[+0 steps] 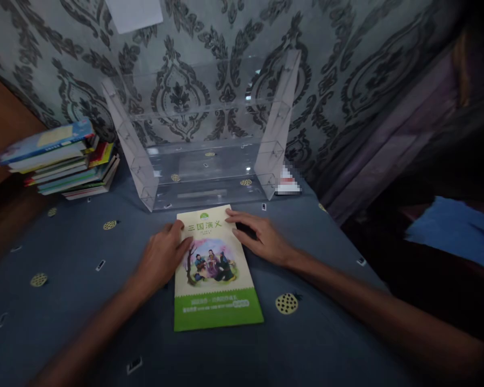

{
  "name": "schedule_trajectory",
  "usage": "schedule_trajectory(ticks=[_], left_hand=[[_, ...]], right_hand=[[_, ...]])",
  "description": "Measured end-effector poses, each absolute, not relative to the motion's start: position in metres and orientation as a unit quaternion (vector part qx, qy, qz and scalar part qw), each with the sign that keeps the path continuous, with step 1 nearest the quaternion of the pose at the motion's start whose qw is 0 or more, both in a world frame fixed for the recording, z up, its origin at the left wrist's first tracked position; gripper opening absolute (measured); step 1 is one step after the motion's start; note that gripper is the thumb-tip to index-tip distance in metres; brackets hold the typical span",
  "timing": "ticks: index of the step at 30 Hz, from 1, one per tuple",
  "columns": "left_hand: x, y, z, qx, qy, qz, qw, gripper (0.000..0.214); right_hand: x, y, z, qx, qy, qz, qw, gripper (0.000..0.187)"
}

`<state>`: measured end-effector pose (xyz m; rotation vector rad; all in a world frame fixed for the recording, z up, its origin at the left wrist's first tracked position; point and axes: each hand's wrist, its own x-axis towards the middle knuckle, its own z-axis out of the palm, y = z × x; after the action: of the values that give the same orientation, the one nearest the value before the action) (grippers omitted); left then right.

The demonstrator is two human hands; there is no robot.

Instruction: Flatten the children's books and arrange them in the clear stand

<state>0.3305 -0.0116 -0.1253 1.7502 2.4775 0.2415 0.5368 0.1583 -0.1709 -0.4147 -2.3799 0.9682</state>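
The left hand (163,247) sits at the left edge of a book (210,263), its thumb laid on the cover and its other fingers curled by the upper left corner; whether they reach beneath, and so whether the hand is clamped on it, I cannot tell. The right hand (268,237) touches the opposite edge near the top, thumb and forefinger apart with a gap between them. The book appears to lie flat on the desk (76,295) between both hands, cover up: cream above, green along the bottom, with a green Chinese title and a painted scene of figures beside a blossoming tree. Just beyond its top edge stands a transparent tiered rack (274,140) with pale side panels. A blurred-out white and red item (288,183) is beside the rack's right foot. Left of the rack, well apart from the book, is an uneven stack of books (70,161), a blue one on top. The desk's dark blue covering bears printed pineapples (286,303). Behind rises dark-patterned wallpaper (347,32), with white paper (137,13) at the top; blue material (455,231) lies far right.
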Motion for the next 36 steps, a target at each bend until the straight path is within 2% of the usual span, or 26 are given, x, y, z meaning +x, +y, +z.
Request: schedule_trajectory(ticks=[6,10,14,18,24,28,33,36], left_hand=[[0.321,0.001,-0.133,0.589,0.798,0.126,0.021,0.011],[0.318,0.011,-0.137,0.600,0.789,0.135,0.007,0.012],[0.320,0.022,-0.138,0.595,0.795,0.119,-0.008,0.014],[0.328,0.024,-0.133,0.581,0.811,0.064,-0.025,0.019],[0.342,0.010,-0.127,0.622,0.776,-0.009,-0.103,0.027],[0.367,-0.009,-0.131,0.742,0.666,0.053,-0.055,0.028],[0.401,-0.033,-0.134,0.845,0.528,0.073,-0.032,0.051],[0.407,-0.036,-0.135,0.845,0.527,0.069,-0.054,0.041]], right_hand=[[0.525,0.167,-0.176,-0.170,-0.891,0.330,0.262,0.032],[0.524,0.163,-0.177,-0.165,-0.921,0.251,0.249,0.035],[0.521,0.155,-0.175,-0.175,-0.944,0.158,0.232,0.036],[0.519,0.151,-0.170,-0.201,-0.949,0.118,0.215,0.037],[0.526,0.152,-0.173,-0.191,-0.942,0.147,0.231,0.034],[0.542,0.147,-0.178,-0.160,-0.933,0.199,0.254,0.033],[0.561,0.134,-0.175,-0.135,-0.911,0.273,0.278,0.029],[0.567,0.128,-0.169,-0.133,-0.893,0.326,0.278,0.028]])
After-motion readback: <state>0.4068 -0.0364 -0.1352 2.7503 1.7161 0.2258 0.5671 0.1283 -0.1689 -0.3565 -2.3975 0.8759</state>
